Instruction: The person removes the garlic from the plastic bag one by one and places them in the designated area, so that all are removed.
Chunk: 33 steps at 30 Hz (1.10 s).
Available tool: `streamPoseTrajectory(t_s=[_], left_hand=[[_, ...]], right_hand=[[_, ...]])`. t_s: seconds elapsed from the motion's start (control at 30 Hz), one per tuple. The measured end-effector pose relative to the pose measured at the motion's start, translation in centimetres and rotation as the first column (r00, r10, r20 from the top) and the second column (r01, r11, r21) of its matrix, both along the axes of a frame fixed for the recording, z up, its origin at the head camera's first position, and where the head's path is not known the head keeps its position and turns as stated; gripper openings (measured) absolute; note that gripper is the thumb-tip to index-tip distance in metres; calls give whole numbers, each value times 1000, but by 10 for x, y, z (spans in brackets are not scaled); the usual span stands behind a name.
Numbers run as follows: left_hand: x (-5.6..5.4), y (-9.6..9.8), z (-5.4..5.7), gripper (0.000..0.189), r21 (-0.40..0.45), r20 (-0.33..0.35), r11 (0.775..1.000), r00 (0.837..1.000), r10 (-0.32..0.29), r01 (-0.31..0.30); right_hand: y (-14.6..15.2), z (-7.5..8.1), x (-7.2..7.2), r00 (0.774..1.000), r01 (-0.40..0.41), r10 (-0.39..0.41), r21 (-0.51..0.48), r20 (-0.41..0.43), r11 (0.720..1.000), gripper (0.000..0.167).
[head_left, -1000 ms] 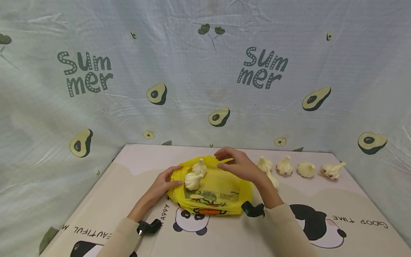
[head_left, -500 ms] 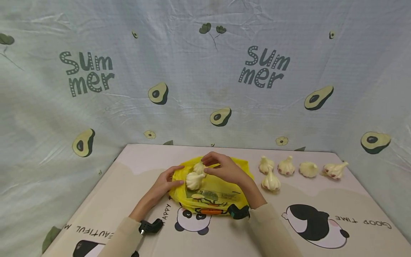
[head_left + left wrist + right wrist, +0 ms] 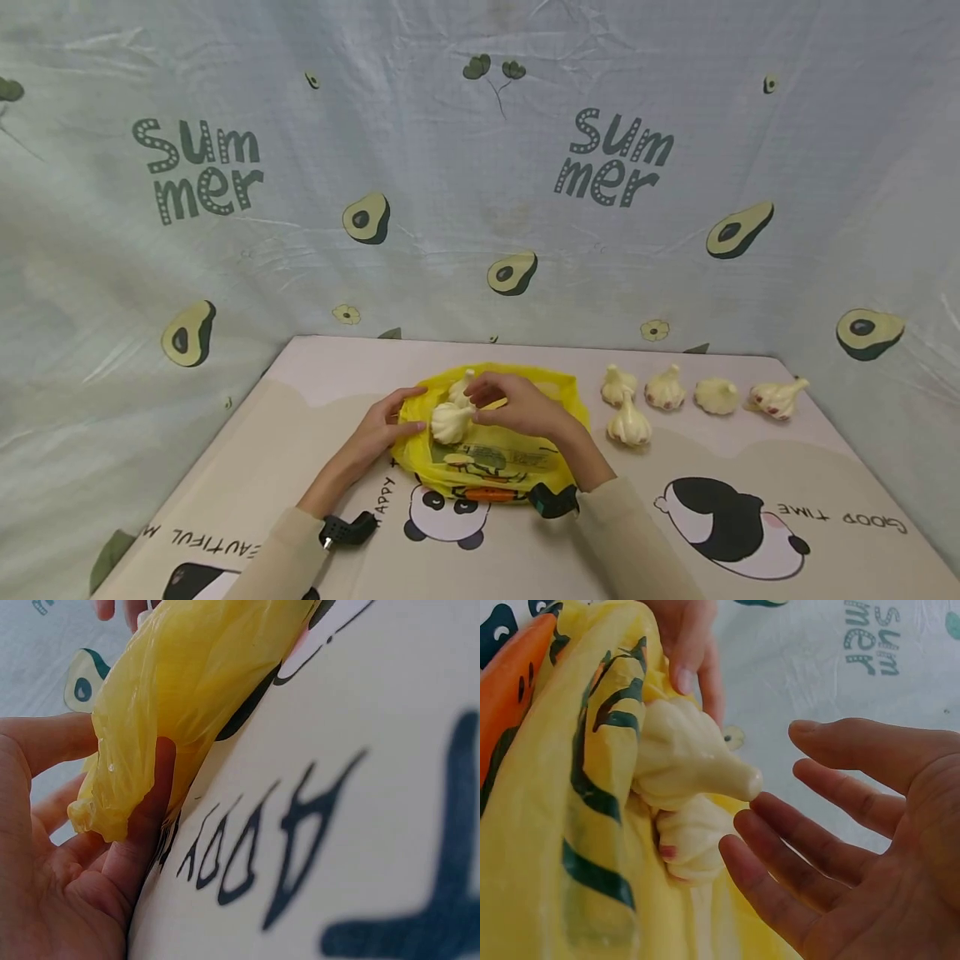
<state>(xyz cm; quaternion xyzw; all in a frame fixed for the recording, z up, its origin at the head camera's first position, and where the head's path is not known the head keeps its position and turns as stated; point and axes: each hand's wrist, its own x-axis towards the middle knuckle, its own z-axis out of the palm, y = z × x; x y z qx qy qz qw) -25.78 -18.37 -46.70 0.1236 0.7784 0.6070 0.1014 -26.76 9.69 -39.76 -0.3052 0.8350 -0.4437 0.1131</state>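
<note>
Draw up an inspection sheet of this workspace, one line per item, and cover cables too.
Surface: pale tabletop printed with pandas and lettering.
Job's things: two garlic bulbs at the left end of a yellow bag; five more garlic bulbs on the tabletop, right of the bag.
Clutter: nothing seen.
Hands: the left hand holds the bag's left edge; the right hand is beside the two bulbs, holding nothing, contact unclear.
Cables: nothing seen.
Surroundings: pale backdrop with avocados and "summer" lettering.
</note>
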Motion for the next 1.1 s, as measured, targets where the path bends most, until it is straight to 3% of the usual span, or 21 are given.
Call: streamPoseTrajectory(t_s=[0.33, 0.83, 1.1], left_hand=[[0, 0, -1, 66, 3, -2, 1000, 1000, -9, 9], [1, 0, 0, 66, 1, 6, 1000, 1000, 3, -3], [0, 0, -1, 66, -4, 3, 1000, 1000, 7, -7]], right_hand=[[-7, -4, 4, 1000, 7, -8, 39, 10, 999, 35], [-14, -9, 4, 998, 47, -43, 77, -49, 996, 18], [-15, -11, 4, 996, 43, -36, 84, -79, 996, 17]])
